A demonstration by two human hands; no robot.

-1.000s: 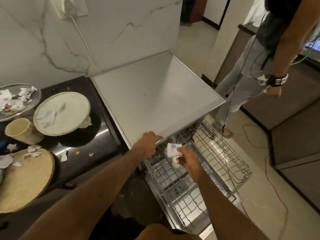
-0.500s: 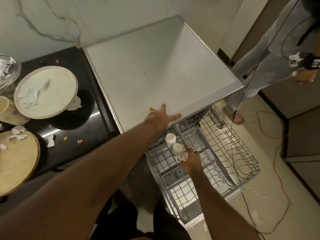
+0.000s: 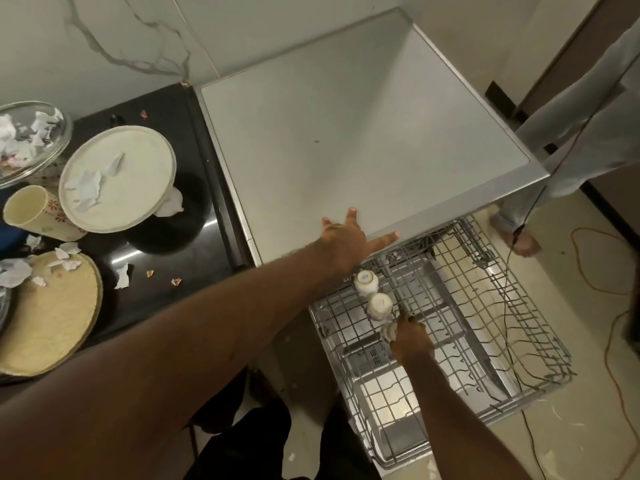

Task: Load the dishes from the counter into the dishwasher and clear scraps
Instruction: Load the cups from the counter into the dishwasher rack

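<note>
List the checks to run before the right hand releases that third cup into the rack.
1. The right hand grips the third cup: ok.
2. The far cup and middle cup sit upside down in the rack: ok.
3. Third cup seated in the rack: cannot tell, the hand hides it.
4. The left hand rests flat on the dishwasher top: ok.
5. The counter cleared: not ok, the round plate holds paper scraps.

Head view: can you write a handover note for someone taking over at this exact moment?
Left hand rests flat on the dishwasher top. Right hand holds a small white cup in the pulled-out rack, beside two upturned cups already placed.
Left on the counter: cream plate, tan plate, glass bowl, floral cup, paper scraps.
</note>
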